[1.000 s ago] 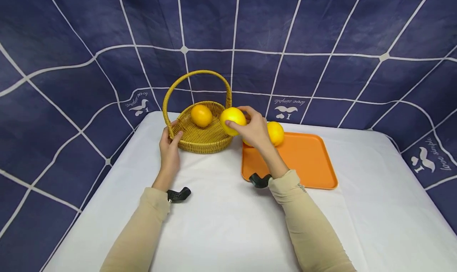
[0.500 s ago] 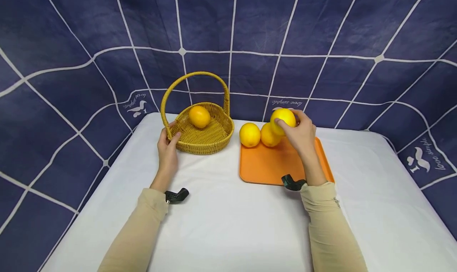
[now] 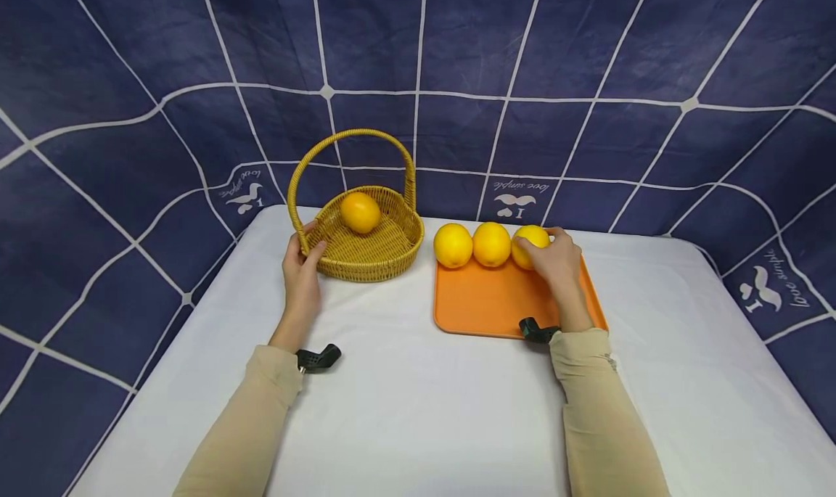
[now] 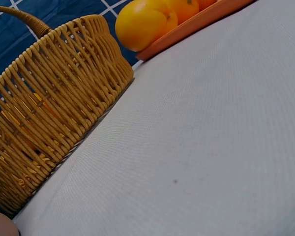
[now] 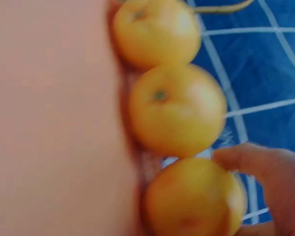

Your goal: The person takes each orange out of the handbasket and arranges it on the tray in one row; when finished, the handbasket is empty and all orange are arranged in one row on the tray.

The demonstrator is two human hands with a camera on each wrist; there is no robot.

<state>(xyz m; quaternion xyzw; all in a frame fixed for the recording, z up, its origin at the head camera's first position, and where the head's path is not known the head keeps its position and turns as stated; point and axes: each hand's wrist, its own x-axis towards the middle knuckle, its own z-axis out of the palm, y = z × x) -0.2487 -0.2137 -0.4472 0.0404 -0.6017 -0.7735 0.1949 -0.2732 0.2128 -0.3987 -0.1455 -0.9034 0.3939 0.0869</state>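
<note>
A woven basket point(image 3: 369, 270) with a tall arched handle stands on the left of the table, with one orange point(image 3: 360, 212) lying inside. At its left side my left hand point(image 3: 302, 279) grips the rim, thumb on the near edge. On the orange tray point(image 3: 483, 305) several oranges sit in a row along the back edge. My right hand point(image 3: 558, 265) holds the rightmost orange point(image 3: 530, 247) down at the tray, thumb on the near side. In the right wrist view, fingers point(image 5: 250, 157) curve against that orange point(image 5: 191, 199); the view is blurred.
A white cloth point(image 3: 418, 410) covers the table. Behind it hangs a dark blue curtain point(image 3: 470, 62) with white lines. A narrow strip of cloth separates basket and tray. Black wrist cameras point(image 3: 318, 359) stick out from both cuffs.
My right hand has carried an orange from beside the basket rightward and down to the tray's back right, at the end of the row. The left hand stays on the basket.
</note>
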